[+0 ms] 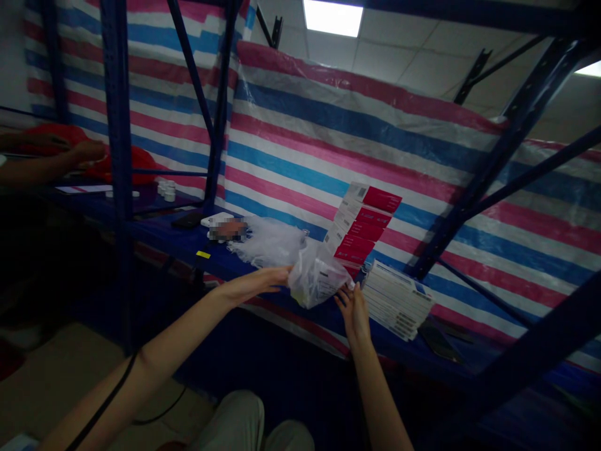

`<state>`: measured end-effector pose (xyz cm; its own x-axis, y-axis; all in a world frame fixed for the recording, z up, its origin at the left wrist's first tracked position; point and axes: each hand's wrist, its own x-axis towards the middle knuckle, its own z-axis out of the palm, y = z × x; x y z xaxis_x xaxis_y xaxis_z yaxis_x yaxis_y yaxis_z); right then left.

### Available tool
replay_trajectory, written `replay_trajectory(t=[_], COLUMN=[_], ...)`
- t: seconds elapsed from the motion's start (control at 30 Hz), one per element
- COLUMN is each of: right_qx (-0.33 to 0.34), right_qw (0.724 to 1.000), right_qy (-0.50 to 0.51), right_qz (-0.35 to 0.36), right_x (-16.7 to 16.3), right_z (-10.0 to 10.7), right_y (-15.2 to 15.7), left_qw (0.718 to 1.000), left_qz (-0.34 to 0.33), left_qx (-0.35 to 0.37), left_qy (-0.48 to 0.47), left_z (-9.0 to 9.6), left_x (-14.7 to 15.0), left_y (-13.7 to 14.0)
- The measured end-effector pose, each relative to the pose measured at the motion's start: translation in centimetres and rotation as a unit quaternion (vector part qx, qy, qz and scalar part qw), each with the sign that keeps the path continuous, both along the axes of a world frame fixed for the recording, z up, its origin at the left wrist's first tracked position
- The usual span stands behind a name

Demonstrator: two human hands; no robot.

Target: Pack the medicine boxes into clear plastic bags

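A translucent plastic bag [313,279] is held up at the edge of the shelf, and a pale shape with dark print shows faintly through it. My left hand [258,280] grips the bag's left side, its fingertips partly hidden by the plastic. At the bag's right corner, my right hand [354,310] pinches the film between thumb and fingers. Just behind the bag stands a tall stack of red-and-white boxes [364,225]. To the right of my right hand is a stack of white boxes [397,300] with barcodes. A pile of clear plastic bags [270,241] lies left of the held bag.
Blue metal posts [117,156] frame the blue shelf [181,241], with striped sheeting [291,138] behind. A dark flat object [440,341] lies far right. White bottles [168,190], a black phone-like object [188,219] and another person's hands [87,152] near red material are at left.
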<state>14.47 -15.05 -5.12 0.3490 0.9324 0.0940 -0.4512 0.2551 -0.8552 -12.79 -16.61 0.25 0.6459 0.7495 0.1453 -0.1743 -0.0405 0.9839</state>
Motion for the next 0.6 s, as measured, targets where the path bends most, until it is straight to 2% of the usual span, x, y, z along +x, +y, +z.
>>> replay_trajectory(t=[0.07, 0.13, 0.23, 0.33, 0.37, 0.4, 0.47, 0.53, 0.6], right_qx=[-0.016, -0.036, -0.062, -0.025, 0.013, 0.060, 0.152, 0.205, 0.219], right_qw=[1.000, 0.999, 0.997, 0.982, 0.964, 0.935, 0.850, 0.774, 0.741], right_qy=[0.002, -0.006, -0.045, -0.171, -0.240, -0.320, -0.479, -0.584, -0.623], right_qz=[0.009, 0.025, 0.019, -0.073, -0.110, -0.140, -0.157, -0.137, -0.121], right_x=[0.1, 0.1, -0.2, -1.0, -1.4, -1.9, -2.7, -3.4, -3.6], right_z=[-0.8, -1.4, -1.6, -0.7, -0.1, 0.6, 2.3, 4.1, 5.4], right_y=[0.4, 0.4, -0.6, -2.8, -3.7, -4.5, -5.7, -6.2, -6.1], left_qw=[0.989, 0.975, 0.974, 0.980, 0.981, 0.983, 0.985, 0.988, 0.991], left_qz=[0.047, 0.073, 0.054, 0.062, 0.066, 0.068, 0.057, 0.027, -0.006], left_qx=[0.125, 0.186, 0.189, 0.174, 0.168, 0.164, 0.157, 0.148, 0.136], left_qy=[0.062, 0.100, 0.116, 0.078, 0.064, 0.053, 0.039, 0.027, 0.017], left_z=[-0.1, -0.2, -0.2, -0.4, -0.5, -0.6, -0.7, -0.6, -0.2], left_x=[1.3, 2.6, 3.8, 4.2, 4.3, 4.4, 4.6, 4.9, 5.0], left_y=[0.1, 0.8, 1.8, 2.1, 2.0, 2.0, 1.7, 1.4, 0.9])
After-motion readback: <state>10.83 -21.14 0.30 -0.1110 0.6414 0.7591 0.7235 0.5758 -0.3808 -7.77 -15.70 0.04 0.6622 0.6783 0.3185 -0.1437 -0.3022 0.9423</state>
